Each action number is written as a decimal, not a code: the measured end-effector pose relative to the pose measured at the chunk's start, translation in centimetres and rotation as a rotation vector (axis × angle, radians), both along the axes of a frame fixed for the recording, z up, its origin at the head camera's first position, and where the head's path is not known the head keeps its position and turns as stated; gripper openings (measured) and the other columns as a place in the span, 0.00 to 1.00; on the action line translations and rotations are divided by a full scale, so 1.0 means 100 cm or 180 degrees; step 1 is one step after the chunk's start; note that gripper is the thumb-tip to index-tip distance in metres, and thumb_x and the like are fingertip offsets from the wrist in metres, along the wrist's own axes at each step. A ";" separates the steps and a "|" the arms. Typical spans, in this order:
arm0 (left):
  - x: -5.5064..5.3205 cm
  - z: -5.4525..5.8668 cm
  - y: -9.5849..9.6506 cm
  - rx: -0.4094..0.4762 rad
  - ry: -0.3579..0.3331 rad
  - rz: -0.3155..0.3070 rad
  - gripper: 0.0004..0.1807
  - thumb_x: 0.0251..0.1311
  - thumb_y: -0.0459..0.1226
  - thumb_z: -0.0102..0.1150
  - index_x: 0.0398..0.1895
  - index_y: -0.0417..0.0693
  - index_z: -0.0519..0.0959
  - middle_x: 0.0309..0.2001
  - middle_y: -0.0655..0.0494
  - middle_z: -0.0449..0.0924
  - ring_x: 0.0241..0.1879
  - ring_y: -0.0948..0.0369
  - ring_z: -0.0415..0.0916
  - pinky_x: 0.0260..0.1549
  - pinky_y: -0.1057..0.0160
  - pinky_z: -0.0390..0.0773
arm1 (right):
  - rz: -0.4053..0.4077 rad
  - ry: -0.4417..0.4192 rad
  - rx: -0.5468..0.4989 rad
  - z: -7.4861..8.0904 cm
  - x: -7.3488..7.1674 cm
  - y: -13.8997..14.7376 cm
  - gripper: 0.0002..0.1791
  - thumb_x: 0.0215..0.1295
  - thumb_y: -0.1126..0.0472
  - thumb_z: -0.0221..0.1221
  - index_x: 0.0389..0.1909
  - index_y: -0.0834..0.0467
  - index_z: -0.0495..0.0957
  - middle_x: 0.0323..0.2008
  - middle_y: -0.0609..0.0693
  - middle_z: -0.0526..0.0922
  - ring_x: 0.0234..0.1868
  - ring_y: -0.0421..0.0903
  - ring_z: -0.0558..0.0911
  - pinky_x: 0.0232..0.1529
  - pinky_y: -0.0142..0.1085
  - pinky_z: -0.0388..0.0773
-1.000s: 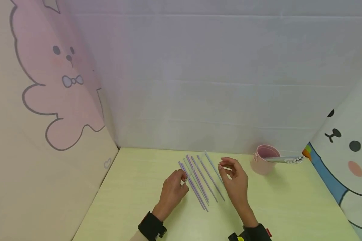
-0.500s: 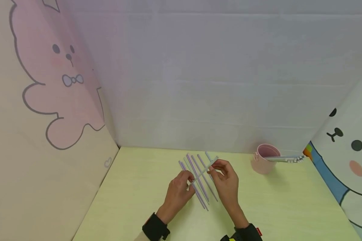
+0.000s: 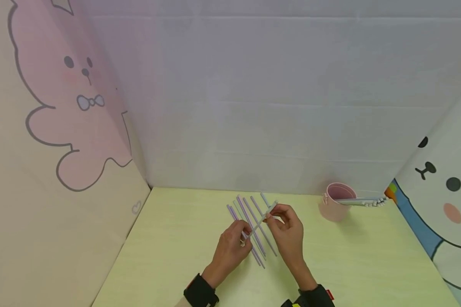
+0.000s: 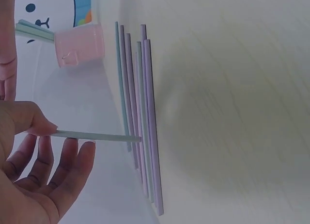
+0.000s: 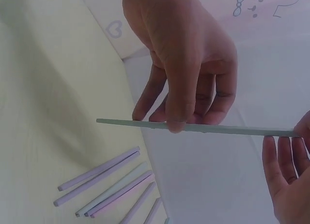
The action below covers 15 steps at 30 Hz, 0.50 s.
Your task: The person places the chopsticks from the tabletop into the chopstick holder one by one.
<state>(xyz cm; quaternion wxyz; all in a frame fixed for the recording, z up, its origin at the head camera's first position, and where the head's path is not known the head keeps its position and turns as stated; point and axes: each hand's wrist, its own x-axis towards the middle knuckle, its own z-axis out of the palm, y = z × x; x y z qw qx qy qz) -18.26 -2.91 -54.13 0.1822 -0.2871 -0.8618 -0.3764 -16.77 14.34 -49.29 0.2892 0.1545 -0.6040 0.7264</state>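
Observation:
A thin, straw-like pale green stick (image 3: 258,224) is held above the table by both hands. In the head view, my left hand (image 3: 232,247) pinches its lower part, and my right hand (image 3: 288,230) pinches it farther up. Its upper end sticks out past the right fingers. From the right wrist, the left hand (image 5: 186,59) appears at the top with the lower end free beyond it; the right hand (image 5: 295,175) is at the right edge. Below lie several purple sticks (image 4: 151,103), with pale green and bluish ones among them.
Towards the back right of the yellowish table (image 3: 169,238) stands a pink bucket (image 3: 333,209). Pale sticks (image 3: 359,202) lean out of its mouth to the right. A white back wall (image 3: 253,106) and printed side walls enclose the table.
My right hand has come left and taken hold of the stick's upper part. My left hand has shifted right, and the two hands are closer together. The sticks on the table stay put.

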 end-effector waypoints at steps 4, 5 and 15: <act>-0.001 -0.003 -0.001 -0.0027 -0.0035 -0.0010 0.15 0.47 0.28 0.65 0.38 0.49 0.75 0.34 0.60 0.78 0.28 0.65 0.78 0.24 0.69 0.78 | -0.0088 0.0115 0.0006 0.005 -0.002 0.010 0.15 0.55 0.87 0.57 0.44 0.81 0.70 0.36 0.76 0.72 0.37 0.55 0.80 0.35 0.35 0.84; -0.001 -0.004 -0.002 -0.0031 -0.0049 0.0007 0.14 0.48 0.28 0.65 0.38 0.49 0.75 0.34 0.59 0.78 0.27 0.63 0.78 0.23 0.68 0.78 | -0.0121 0.0139 -0.0006 0.007 -0.003 0.013 0.15 0.54 0.88 0.57 0.44 0.81 0.71 0.36 0.74 0.72 0.37 0.54 0.80 0.35 0.35 0.84; -0.007 -0.023 -0.015 -0.0253 -0.0291 0.0602 0.12 0.45 0.29 0.66 0.35 0.47 0.78 0.30 0.58 0.80 0.25 0.63 0.76 0.20 0.64 0.73 | -0.0472 0.0439 -0.0274 0.029 -0.015 0.071 0.15 0.50 0.92 0.53 0.41 0.86 0.69 0.34 0.68 0.74 0.36 0.50 0.82 0.34 0.33 0.84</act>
